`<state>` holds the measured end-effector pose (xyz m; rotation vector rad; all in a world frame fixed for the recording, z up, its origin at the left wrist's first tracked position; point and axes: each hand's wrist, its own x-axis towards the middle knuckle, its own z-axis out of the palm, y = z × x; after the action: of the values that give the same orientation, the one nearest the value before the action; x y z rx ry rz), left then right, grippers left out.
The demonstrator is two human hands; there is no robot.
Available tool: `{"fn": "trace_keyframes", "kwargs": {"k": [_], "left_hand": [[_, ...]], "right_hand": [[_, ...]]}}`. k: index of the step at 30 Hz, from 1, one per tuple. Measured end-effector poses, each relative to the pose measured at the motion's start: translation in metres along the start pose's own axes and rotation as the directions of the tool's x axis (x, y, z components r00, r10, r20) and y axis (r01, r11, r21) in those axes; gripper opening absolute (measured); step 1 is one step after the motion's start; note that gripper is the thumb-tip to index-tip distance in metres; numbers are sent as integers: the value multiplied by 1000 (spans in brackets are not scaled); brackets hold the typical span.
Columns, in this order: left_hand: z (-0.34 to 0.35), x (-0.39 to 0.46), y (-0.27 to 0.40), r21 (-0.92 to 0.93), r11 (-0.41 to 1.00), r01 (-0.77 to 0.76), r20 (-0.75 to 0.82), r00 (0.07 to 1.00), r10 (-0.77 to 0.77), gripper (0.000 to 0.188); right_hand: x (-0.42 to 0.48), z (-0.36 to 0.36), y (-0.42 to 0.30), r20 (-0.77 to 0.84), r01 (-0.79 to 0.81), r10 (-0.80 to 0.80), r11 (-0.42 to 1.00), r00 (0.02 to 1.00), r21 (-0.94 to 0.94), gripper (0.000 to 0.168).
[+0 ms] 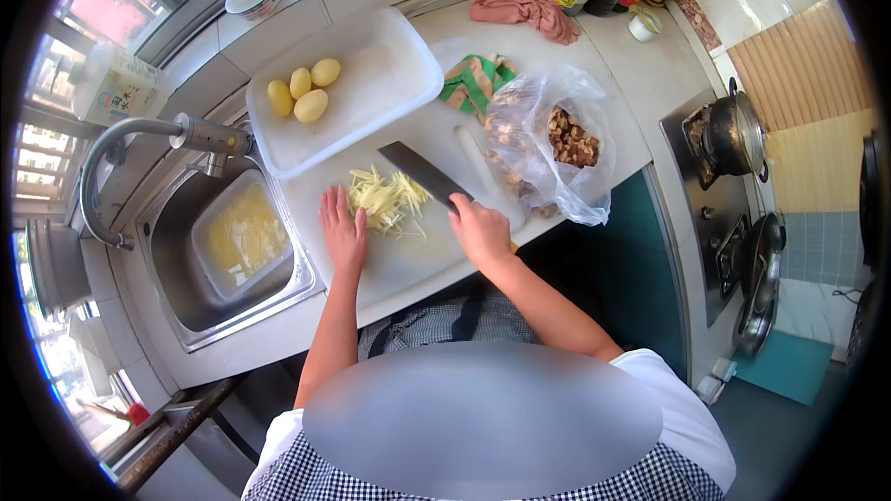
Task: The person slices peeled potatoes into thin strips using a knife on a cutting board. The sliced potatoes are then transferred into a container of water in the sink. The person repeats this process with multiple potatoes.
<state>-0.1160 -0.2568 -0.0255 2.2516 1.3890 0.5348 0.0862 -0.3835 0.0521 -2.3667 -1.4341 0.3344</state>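
Observation:
A heap of pale potato shreds (pixel 386 200) lies on a white cutting board (pixel 411 271). My left hand (pixel 343 229) is flat at the heap's left edge, thumb by the shreds, with nothing held. In my right hand (pixel 482 229) is a kitchen knife (pixel 426 171) with a broad dark blade. Its blade runs along the heap's right side, its tip pointing up and left. Most of the handle is hidden in my fingers. Behind the board, a white plastic tray (pixel 390 69) holds several peeled potatoes (pixel 310 106).
Left of the board, the steel sink (pixel 174 257) contains a plastic tub (pixel 216 278) of yellowish shreds in water under a faucet (pixel 132 126). At right sit a plastic bag (pixel 588 188) of brown chunks, a striped cloth (pixel 477 83) and a gas stove (pixel 696 212) with a pot (pixel 731 139).

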Motion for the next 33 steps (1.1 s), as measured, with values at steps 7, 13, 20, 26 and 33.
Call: {"fn": "trace_keyframes", "kwargs": {"k": [7, 13, 20, 26, 33], "left_hand": [[-1, -5, 1, -128, 991, -38, 64, 997, 47, 67], [-6, -20, 13, 151, 959, -238, 87, 970, 227, 100], [-1, 4, 14, 62, 985, -160, 44, 987, 157, 97], [10, 16, 27, -16, 985, -171, 21, 985, 171, 76], [9, 20, 22, -259, 954, -151, -113, 986, 125, 55]], "right_hand": [[-20, -15, 12, 385, -323, 102, 758, 917, 567, 32], [-74, -5, 72, 564, -612, 301, 89, 769, 786, 24], [-107, 25, 35, 554, -605, 421, -15, 718, 796, 15], [-74, 83, -53, 459, -569, 464, 124, 757, 813, 16], [-47, 96, -90, 541, -604, 347, 99, 766, 791, 13]]}}
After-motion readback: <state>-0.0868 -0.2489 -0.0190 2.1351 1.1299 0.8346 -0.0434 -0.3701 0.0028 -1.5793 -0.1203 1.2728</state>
